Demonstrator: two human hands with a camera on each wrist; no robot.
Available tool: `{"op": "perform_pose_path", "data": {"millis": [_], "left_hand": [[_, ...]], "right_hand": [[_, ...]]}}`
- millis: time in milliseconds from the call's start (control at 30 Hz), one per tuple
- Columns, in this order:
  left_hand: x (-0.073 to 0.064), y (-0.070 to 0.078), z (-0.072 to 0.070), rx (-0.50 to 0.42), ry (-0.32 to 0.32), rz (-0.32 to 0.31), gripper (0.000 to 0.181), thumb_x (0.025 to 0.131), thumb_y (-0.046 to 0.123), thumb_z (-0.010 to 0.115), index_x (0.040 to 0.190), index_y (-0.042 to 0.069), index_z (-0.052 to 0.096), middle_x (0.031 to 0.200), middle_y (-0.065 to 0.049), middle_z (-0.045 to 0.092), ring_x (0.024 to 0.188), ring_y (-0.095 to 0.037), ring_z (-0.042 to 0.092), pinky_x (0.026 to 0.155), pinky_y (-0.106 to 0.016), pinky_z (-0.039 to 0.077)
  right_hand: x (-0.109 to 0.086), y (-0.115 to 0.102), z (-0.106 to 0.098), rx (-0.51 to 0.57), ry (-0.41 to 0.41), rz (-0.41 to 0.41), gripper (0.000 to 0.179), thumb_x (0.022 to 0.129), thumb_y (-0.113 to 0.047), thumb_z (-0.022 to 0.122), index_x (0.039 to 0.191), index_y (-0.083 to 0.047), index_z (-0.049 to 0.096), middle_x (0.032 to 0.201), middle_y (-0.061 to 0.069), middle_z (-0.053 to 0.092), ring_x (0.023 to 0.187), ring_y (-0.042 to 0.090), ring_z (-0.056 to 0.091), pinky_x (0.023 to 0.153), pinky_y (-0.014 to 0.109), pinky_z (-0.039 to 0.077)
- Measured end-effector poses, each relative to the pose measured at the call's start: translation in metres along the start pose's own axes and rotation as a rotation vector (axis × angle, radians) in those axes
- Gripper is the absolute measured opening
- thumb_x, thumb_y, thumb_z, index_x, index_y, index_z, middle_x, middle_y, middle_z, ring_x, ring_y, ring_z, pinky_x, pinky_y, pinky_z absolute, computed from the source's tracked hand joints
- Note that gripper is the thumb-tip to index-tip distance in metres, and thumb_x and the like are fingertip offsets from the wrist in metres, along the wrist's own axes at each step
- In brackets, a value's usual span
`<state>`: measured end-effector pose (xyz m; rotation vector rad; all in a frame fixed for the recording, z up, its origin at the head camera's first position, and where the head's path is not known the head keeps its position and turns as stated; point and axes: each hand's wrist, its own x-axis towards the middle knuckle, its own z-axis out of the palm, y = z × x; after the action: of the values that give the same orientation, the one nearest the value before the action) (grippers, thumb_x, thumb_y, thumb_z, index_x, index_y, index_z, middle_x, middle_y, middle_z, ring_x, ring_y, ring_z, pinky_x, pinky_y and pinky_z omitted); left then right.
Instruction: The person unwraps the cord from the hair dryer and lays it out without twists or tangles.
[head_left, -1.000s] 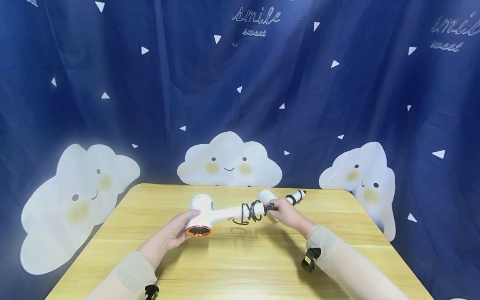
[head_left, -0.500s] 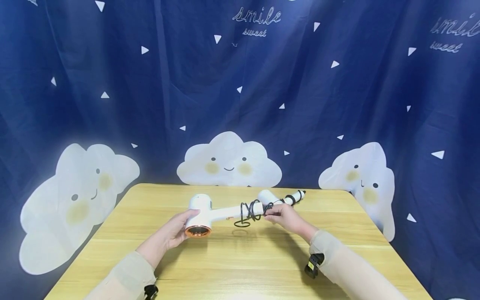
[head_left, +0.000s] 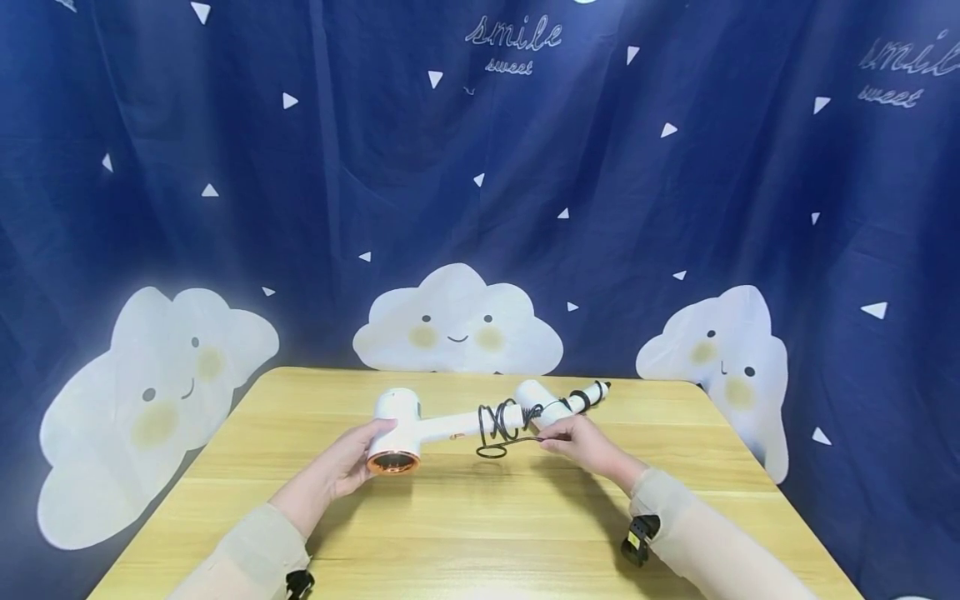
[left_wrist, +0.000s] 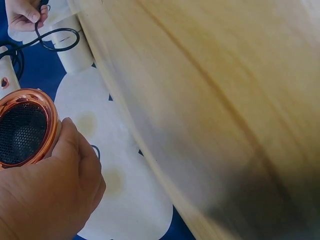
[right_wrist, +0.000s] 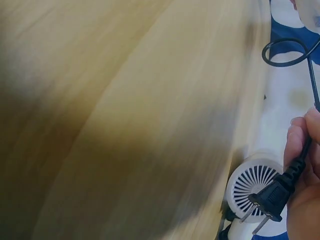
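My left hand (head_left: 347,460) grips the head of a white hair dryer (head_left: 399,427) with a copper-coloured ring round its dark mesh outlet. The dryer is raised off the table, its handle pointing right. Loops of black cord (head_left: 491,452) wind round that handle. My right hand (head_left: 588,447) pinches the cord, and a stretch of it runs from the handle to my fingers. In the right wrist view the two-pin plug (right_wrist: 275,196) sticks out below those fingers. A second white hair dryer (head_left: 533,396) lies on the table just behind my right hand.
Black cord is wrapped round the second dryer's handle (head_left: 597,392), which points to the back right. Everything is over a light wooden table (head_left: 450,533). A dark blue curtain (head_left: 420,183) with cloud prints hangs behind the table's far edge.
My right hand has moved right and slightly nearer, drawing a length of cord away from the handle. The left hand and its dryer have barely moved.
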<state>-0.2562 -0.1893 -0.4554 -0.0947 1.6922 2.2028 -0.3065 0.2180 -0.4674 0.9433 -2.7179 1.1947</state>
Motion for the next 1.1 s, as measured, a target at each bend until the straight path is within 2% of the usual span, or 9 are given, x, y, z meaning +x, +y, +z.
{"op": "perform_pose_path", "data": {"millis": [267, 433, 667, 733, 967, 1100], "left_hand": [[0.0, 0.002, 0.0, -0.027, 0.0, 0.002, 0.068, 0.101, 0.029, 0.056, 0.146, -0.013, 0.026, 0.111, -0.011, 0.063, 0.097, -0.019, 0.068, 0.09, -0.03, 0.057], [-0.001, 0.003, -0.001, -0.007, 0.02, 0.015, 0.068, 0.1, 0.029, 0.056, 0.145, -0.013, 0.028, 0.112, -0.012, 0.063, 0.097, -0.019, 0.068, 0.09, -0.03, 0.057], [-0.003, 0.003, -0.003, -0.001, 0.028, 0.014, 0.071, 0.1, 0.029, 0.055, 0.146, -0.015, 0.024, 0.116, -0.015, 0.059, 0.097, -0.02, 0.067, 0.091, -0.031, 0.057], [-0.002, 0.003, -0.003, -0.006, 0.023, 0.015, 0.071, 0.1, 0.029, 0.055, 0.146, -0.015, 0.024, 0.116, -0.015, 0.059, 0.097, -0.02, 0.067, 0.091, -0.031, 0.057], [-0.003, 0.002, -0.004, -0.007, 0.029, 0.019, 0.07, 0.1, 0.03, 0.055, 0.145, -0.015, 0.026, 0.114, -0.014, 0.06, 0.097, -0.02, 0.067, 0.09, -0.031, 0.057], [-0.004, 0.002, -0.006, 0.001, 0.036, 0.02, 0.07, 0.1, 0.03, 0.055, 0.145, -0.015, 0.026, 0.113, -0.013, 0.06, 0.096, -0.019, 0.067, 0.09, -0.03, 0.057]], "right_hand": [[-0.008, 0.007, -0.007, -0.062, 0.021, -0.005, 0.011, 0.087, -0.008, 0.076, 0.095, -0.001, 0.077, 0.092, 0.005, 0.074, 0.088, 0.012, 0.063, 0.08, 0.028, 0.056], [-0.012, 0.012, -0.012, -0.077, -0.003, -0.029, 0.012, 0.087, -0.006, 0.075, 0.097, 0.001, 0.077, 0.094, 0.008, 0.074, 0.089, 0.011, 0.063, 0.082, 0.029, 0.056], [-0.019, 0.017, -0.019, -0.069, -0.065, 0.019, 0.008, 0.089, -0.003, 0.072, 0.094, 0.003, 0.075, 0.085, 0.009, 0.074, 0.073, -0.002, 0.057, 0.066, 0.021, 0.054], [-0.022, 0.018, -0.02, -0.075, -0.071, 0.02, 0.008, 0.088, -0.001, 0.072, 0.094, 0.004, 0.075, 0.085, 0.008, 0.074, 0.073, -0.002, 0.058, 0.067, 0.021, 0.055], [-0.03, 0.024, -0.026, -0.192, -0.082, -0.005, 0.009, 0.087, -0.004, 0.074, 0.094, 0.001, 0.077, 0.092, 0.006, 0.075, 0.087, 0.016, 0.068, 0.08, 0.033, 0.058], [-0.034, 0.028, -0.03, -0.255, -0.109, -0.038, 0.007, 0.086, -0.003, 0.075, 0.092, -0.001, 0.078, 0.09, 0.005, 0.075, 0.085, 0.016, 0.069, 0.079, 0.034, 0.058]]}}
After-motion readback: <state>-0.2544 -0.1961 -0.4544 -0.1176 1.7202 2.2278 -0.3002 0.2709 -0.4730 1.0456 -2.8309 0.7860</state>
